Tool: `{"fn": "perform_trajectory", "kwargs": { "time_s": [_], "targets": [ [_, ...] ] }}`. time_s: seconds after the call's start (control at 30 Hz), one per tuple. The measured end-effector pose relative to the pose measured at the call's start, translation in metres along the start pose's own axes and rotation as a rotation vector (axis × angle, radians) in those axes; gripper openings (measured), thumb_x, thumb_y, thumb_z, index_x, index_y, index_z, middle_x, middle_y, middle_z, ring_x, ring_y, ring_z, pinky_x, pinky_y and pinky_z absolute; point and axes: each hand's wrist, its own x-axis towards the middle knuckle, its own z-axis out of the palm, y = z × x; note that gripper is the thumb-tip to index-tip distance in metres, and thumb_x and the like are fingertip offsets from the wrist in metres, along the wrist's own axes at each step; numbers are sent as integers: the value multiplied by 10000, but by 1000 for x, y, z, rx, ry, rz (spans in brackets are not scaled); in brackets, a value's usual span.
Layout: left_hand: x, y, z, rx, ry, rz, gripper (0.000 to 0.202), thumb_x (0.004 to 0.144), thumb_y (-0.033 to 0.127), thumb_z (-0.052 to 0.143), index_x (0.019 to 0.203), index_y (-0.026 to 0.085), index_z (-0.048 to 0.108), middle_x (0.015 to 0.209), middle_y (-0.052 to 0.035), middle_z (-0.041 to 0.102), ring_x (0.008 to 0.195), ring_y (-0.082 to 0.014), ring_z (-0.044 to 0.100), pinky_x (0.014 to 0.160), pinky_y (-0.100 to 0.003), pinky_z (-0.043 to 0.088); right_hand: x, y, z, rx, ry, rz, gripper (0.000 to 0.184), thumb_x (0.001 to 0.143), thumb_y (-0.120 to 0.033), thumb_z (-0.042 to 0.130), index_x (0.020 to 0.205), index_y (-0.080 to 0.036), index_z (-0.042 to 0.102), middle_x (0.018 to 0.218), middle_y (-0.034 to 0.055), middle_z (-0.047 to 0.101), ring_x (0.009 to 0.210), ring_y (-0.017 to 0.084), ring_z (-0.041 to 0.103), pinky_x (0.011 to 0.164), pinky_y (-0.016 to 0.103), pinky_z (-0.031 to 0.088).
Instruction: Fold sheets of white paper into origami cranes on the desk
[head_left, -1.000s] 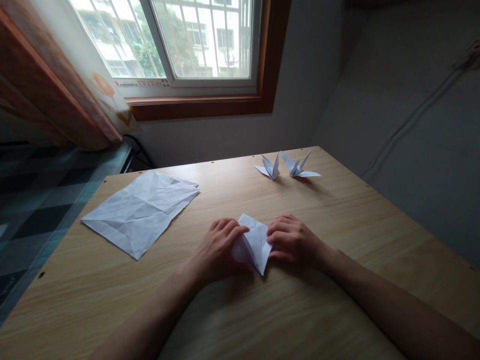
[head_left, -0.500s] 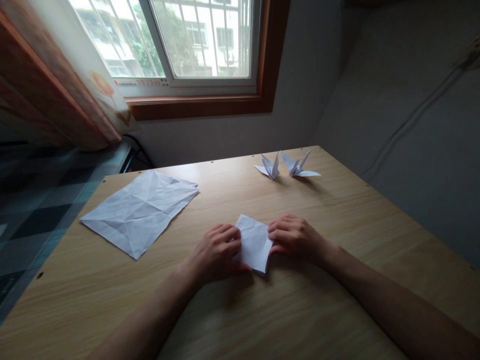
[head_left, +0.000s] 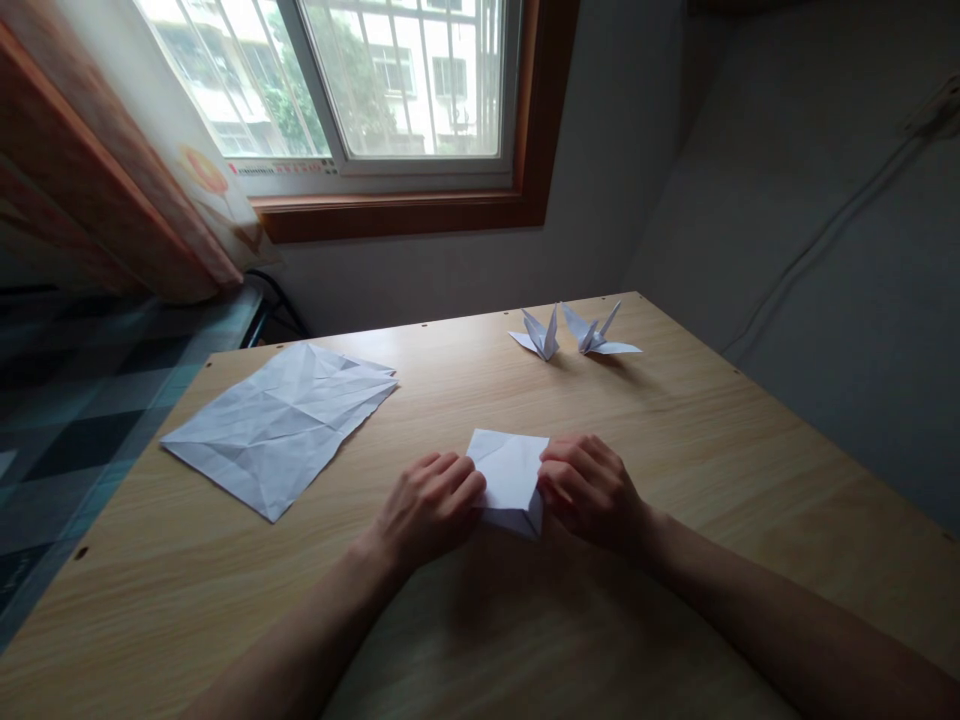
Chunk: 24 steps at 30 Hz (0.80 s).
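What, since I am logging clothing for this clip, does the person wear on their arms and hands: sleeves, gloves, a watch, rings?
Nothing that shows. The left hand and right hand are ungloved, and no ring shows on the fingers in this dim light. The left forearm and right forearm are bare to the picture's edge: no sleeve, watch or bracelet in view.

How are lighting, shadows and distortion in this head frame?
Head view: backlit by the bright window, walls dim; left hand and right hand throw soft shadows toward the camera on the table; folded paper sharp; table edges splay, wide-angle.
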Motion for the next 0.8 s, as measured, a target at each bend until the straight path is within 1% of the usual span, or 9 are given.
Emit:
{"fn": "perform_trajectory", "kwargs": {
  "time_s": [0.1,0.2,0.27,0.37,0.43,0.5,0.6,0.7,0.8],
  "targets": [
    [0,2,-1,39,56,-4,244,890,144,425,652,200,428,612,12,480,554,-133,408,543,-268,307,0,-13,-2,94,-6,-80,131,835,-83,499,898,-192,534,853,64,639,807,190,587,732,326,492],
    [-1,4,0,57,111,-42,249,886,141,443,645,199,423,597,21,459,541,-124,395,535,-252,308,-3,-18,-9,56,240,45,174,799,-111,619,873,-210,496,810,41,588,753,178,557,671,313,483],
    [-1,4,0,59,130,-60,243,882,138,448,648,198,426,596,23,456,536,-121,396,527,-244,312,-4,-19,-13,6,308,-25,177,791,-114,640,848,-212,504,759,18,557,706,165,524,635,302,465],
    [0,5,0,49,146,-54,253,895,132,429,650,197,426,589,27,445,517,-116,382,509,-241,306,-2,-21,-9,64,85,-177,42,864,-191,568,902,-175,574,812,60,624,763,182,571,659,313,480],
    [1,7,-1,37,162,-43,269,906,131,413,646,197,422,582,30,432,503,-113,365,496,-242,293,0,-20,2,82,-48,-126,113,905,-258,536,867,-170,596,758,74,636,754,208,588,666,341,484],
    [1,8,0,23,170,-34,279,910,126,406,641,197,416,579,31,425,496,-113,351,487,-244,280,0,-18,15,93,-138,-106,140,919,-250,526,841,-173,612,748,83,664,740,216,601,697,359,495],
    [1,10,0,12,168,-27,276,908,117,409,644,197,417,578,33,423,493,-111,347,484,-241,274,-2,-14,26,152,-253,-76,248,918,-375,541,991,-158,636,973,138,707,977,268,618,909,428,472],
    [2,11,-1,5,176,-21,277,912,121,410,645,196,412,578,35,424,490,-105,349,482,-234,272,-1,-13,25,175,-396,-34,377,886,-467,571,1093,-156,624,1157,156,668,1137,320,556,1025,490,382],
    [2,13,-1,-18,194,-12,272,915,129,416,653,199,399,581,36,436,490,-101,362,484,-229,277,5,-14,20,187,-532,-16,383,861,-485,596,1060,-162,641,1169,158,656,1109,339,556,993,502,384]
  ]
}}
